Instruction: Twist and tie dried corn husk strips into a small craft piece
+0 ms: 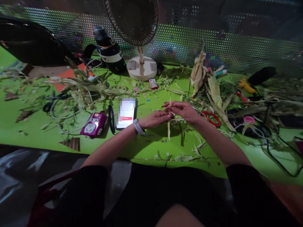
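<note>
Above the green table, my left hand and my right hand meet at the fingertips. Between them are thin, pale husk strips; one hangs down below the fingers and a short end sticks up above them. My right thumb and fingers pinch the strips. The fingers of my left hand are pressed together against the same strips from the left. A pale watch is on my left wrist. Red-handled scissors lie just beyond my right wrist.
Left of my hands are a lit phone and a purple power socket. Behind stand a fan and a dark bottle. Dried husks, a yellow glue gun and cables lie at the right.
</note>
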Motion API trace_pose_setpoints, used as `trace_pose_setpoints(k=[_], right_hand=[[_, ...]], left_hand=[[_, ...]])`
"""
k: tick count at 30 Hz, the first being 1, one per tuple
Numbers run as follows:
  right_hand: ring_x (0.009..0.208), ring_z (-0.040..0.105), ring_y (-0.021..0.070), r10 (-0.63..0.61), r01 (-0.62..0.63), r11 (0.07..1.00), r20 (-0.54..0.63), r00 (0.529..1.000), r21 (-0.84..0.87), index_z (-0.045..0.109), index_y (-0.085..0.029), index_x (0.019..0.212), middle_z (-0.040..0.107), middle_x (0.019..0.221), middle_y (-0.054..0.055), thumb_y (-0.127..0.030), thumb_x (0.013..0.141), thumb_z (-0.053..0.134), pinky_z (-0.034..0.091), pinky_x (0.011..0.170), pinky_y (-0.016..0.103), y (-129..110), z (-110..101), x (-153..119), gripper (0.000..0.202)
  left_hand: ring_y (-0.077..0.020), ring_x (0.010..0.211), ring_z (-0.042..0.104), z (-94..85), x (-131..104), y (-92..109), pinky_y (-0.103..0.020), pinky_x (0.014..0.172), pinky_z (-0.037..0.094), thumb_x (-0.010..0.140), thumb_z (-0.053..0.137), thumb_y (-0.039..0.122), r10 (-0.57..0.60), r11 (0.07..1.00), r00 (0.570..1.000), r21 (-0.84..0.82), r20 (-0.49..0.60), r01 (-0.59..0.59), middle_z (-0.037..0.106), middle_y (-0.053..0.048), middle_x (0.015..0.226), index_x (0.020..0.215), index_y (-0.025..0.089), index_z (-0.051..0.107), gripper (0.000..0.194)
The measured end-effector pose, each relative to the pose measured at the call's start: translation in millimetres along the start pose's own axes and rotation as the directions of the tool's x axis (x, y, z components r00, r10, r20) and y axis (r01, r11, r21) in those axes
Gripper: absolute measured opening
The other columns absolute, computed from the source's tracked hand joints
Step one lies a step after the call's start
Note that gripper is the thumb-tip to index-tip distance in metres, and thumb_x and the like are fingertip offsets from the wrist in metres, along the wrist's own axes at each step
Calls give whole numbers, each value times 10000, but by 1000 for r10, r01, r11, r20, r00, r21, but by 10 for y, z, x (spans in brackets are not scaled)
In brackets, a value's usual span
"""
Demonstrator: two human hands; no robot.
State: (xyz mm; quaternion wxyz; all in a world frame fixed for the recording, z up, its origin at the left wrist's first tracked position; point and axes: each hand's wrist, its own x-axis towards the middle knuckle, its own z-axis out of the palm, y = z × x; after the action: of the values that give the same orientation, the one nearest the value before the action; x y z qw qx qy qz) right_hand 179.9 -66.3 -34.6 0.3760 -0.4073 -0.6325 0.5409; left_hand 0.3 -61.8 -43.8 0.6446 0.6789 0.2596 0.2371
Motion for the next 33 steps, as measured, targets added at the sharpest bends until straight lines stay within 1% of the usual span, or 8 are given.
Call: trace_pose_setpoints(k=[5,9,11,14,17,22,27,33], right_hand=[[840,623,169,116,-85,978,-162,980,189,701,-204,703,699,803,14,-529,617,766,475,838,322,72,70,0,343],[786,615,161,127,-89,977,-197,972,192,695,-195,681,684,758,14,-520,592,783,474,786,298,99,96,12,349],[774,615,162,121,-86,983,-219,968,163,692,-192,690,687,762,20,-541,605,769,475,761,296,80,55,24,368],[788,623,162,58,-44,998,-284,957,53,690,-184,737,696,798,39,-602,687,684,475,754,292,17,-90,41,420],[691,612,143,118,-137,989,-265,957,-53,673,-168,715,684,741,50,-666,733,591,460,646,267,-14,-224,52,505],[410,405,68,274,-272,962,-124,954,36,529,-178,498,491,444,-38,-605,618,732,312,436,235,71,-158,76,488],[379,363,55,235,-195,966,-260,936,171,510,-184,465,453,411,-52,-487,640,748,270,406,227,122,-11,80,423],[367,334,43,194,-110,964,-357,914,240,484,-183,449,423,397,-59,-423,651,738,241,391,211,158,2,110,404]], left_hand=[[-61,452,272,2,-19,-10,-208,449,231,831,532,548,-35,999,996,27,77,33,342,52,483,795,139,693,441],[-67,498,382,29,-10,-45,-206,483,297,808,572,538,-47,999,992,4,120,47,486,16,540,783,133,713,430],[-63,500,392,33,11,-85,-198,473,294,780,612,534,-55,996,997,-64,56,59,506,13,552,769,139,713,408],[-42,445,306,12,54,-159,-184,424,219,751,659,515,-82,969,983,-242,-164,41,430,44,496,787,153,704,366],[-42,434,309,-13,89,-225,-181,414,217,718,694,510,-123,934,946,-358,-299,8,436,47,495,783,161,688,355],[-49,440,380,6,102,-274,-191,415,241,714,696,512,-152,907,937,-420,-316,6,471,44,509,759,161,656,356],[-51,439,371,61,80,-247,-204,431,229,721,688,484,-187,904,954,-421,-233,75,470,49,493,764,152,635,339],[-42,437,401,117,33,-183,-196,448,275,752,658,479,-131,951,961,-304,-245,52,470,64,488,707,145,571,348]])
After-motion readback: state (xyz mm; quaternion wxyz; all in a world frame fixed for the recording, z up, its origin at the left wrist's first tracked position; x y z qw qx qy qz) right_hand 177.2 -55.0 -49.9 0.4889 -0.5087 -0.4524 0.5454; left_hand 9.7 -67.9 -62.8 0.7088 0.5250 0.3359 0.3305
